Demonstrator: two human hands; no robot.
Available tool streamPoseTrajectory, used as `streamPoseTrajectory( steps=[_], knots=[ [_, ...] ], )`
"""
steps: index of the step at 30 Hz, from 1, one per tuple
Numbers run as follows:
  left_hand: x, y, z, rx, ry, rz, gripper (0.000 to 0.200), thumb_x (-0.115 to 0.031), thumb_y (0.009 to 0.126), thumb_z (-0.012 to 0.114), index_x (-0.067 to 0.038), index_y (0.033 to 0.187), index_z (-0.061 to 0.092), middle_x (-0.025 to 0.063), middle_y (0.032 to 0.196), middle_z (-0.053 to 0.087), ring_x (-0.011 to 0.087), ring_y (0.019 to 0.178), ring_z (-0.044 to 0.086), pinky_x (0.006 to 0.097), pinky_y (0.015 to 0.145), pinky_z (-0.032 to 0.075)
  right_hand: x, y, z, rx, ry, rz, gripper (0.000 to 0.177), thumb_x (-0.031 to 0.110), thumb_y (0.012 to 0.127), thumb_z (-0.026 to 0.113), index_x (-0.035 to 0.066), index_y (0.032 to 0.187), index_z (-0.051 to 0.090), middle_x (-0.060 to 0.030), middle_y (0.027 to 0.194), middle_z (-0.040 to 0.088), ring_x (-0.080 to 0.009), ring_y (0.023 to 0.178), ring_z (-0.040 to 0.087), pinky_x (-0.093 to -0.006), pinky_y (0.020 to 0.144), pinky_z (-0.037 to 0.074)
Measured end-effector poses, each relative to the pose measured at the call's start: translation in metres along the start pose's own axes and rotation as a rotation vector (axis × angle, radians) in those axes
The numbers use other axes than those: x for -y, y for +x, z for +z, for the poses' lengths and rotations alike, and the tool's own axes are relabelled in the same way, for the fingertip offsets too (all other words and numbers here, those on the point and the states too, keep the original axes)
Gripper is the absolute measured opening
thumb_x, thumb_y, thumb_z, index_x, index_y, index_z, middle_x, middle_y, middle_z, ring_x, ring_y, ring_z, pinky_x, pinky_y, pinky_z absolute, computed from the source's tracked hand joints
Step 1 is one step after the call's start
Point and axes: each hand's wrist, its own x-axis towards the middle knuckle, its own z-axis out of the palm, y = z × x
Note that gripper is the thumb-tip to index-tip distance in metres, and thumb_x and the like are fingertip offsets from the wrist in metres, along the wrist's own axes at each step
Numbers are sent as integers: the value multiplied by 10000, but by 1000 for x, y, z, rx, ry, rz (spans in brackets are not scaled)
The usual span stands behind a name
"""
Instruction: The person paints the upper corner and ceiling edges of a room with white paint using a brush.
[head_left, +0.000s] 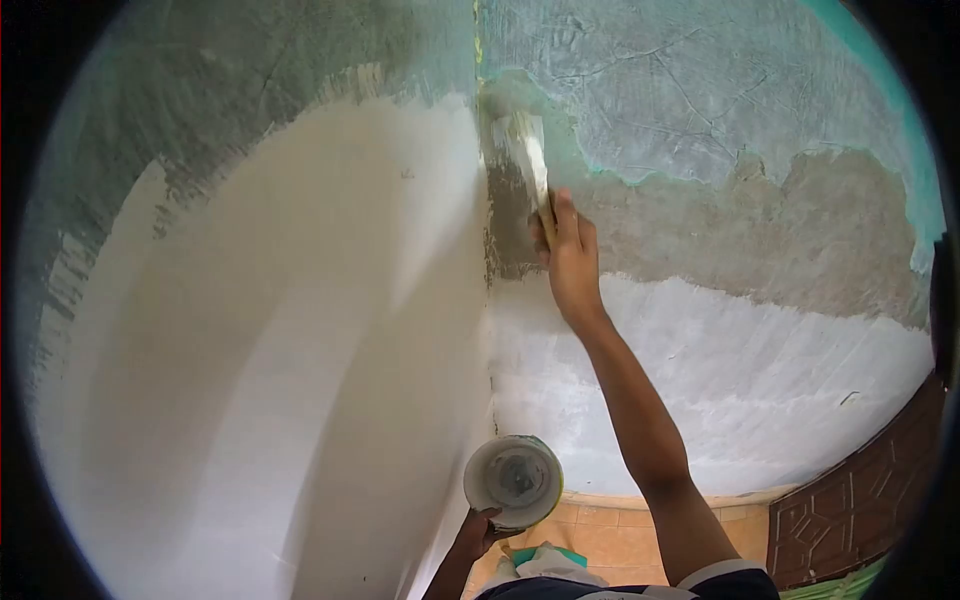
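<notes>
My right hand (572,250) is closed around the handle of a paintbrush (537,165), reaching up to the wall near the corner. White paint coats its bristles, which lie against the grey-green wall (640,90) and leave a fresh white smear beside the corner line. Low in front of me, my left hand (478,533) grips the rim of a round bucket (480,470), the thumb over its edge. Some greyish-white paint shows at the bucket's bottom.
The left wall (300,300) is mostly white, with ragged brush edges at its top. Bare grey-brown plaster (720,235) crosses the right wall above a white-painted lower band (700,380). Orange floor tiles (620,540) lie below, and a dark patterned panel (850,490) stands at the lower right.
</notes>
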Motion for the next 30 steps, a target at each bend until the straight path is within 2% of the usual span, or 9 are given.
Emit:
streamPoseTrajectory(
  steps=[1, 4, 9, 11, 12, 15, 20, 26, 30],
  knots=[
    [-4, 2, 6, -4, 20, 0, 610, -21, 939, 559, -72, 1459, 245, 249, 1427, 410, 449, 1286, 507, 660, 949, 538, -5, -6, -2, 6, 188, 72, 334, 340, 1064, 485, 32, 975, 580, -54, 748, 604, -109, 542, 502, -309, 488, 389],
    [-13, 16, 8, 21, 60, -7, 614, -34, 942, 565, -85, 1464, 246, 230, 1437, 409, 436, 1280, 515, 659, 948, 538, -10, -34, -6, 54, 248, 226, 332, 367, 1055, 512, 45, 976, 539, -72, 766, 627, -113, 566, 542, -293, 521, 439],
    [-40, 24, 20, 12, 174, -49, 630, -59, 945, 581, -78, 1476, 243, 220, 1444, 410, 409, 1265, 537, 619, 955, 552, -5, -25, -3, 176, 401, 227, 342, 342, 1032, 573, 2, 997, 553, -117, 830, 696, -104, 605, 613, -264, 583, 501],
    [-52, 29, 14, 57, 211, -59, 634, -80, 944, 597, -66, 1478, 256, 209, 1453, 405, 395, 1260, 545, 589, 966, 556, 11, -2, 3, 107, 154, 37, 360, 322, 1028, 582, -31, 956, 596, -102, 770, 698, -88, 605, 609, -264, 596, 507],
    [-56, 29, 13, 53, 232, -52, 629, -86, 937, 603, -39, 1469, 269, 206, 1438, 420, 389, 1250, 553, 575, 966, 560, 16, 9, 10, 46, 157, 39, 362, 289, 1024, 578, -49, 905, 625, -92, 712, 698, -83, 556, 589, -259, 533, 491],
    [-64, 22, 4, 69, 238, -39, 608, -85, 930, 604, -30, 1453, 300, 201, 1410, 447, 381, 1235, 563, 574, 956, 565, 8, 30, 24, 50, 102, 70, 357, 307, 1011, 580, -32, 910, 628, -121, 763, 710, -90, 556, 598, -248, 490, 482],
    [-62, 24, -5, 7, 248, -36, 582, -76, 929, 598, -29, 1441, 325, 192, 1380, 467, 372, 1210, 581, 564, 949, 572, -28, 7, 35, 86, 277, 322, 345, 269, 1003, 577, -63, 932, 643, -140, 707, 681, -152, 499, 600, -272, 447, 480],
    [-58, 32, -12, -9, 233, 0, 606, -31, 937, 547, -51, 1471, 260, 206, 1402, 431, 399, 1218, 570, 569, 929, 585, -63, -48, 27, 62, 449, 547, 320, 240, 994, 577, -73, 1001, 646, -112, 715, 638, -141, 545, 575, -291, 474, 475],
    [-54, 27, -16, 20, 215, 16, 646, -13, 944, 516, -91, 1505, 206, 224, 1433, 396, 423, 1248, 546, 588, 904, 592, -28, 4, 33, 91, 522, 354, 323, 237, 994, 565, -76, 1033, 633, -96, 749, 619, -155, 594, 586, -301, 511, 476]
  ],
)
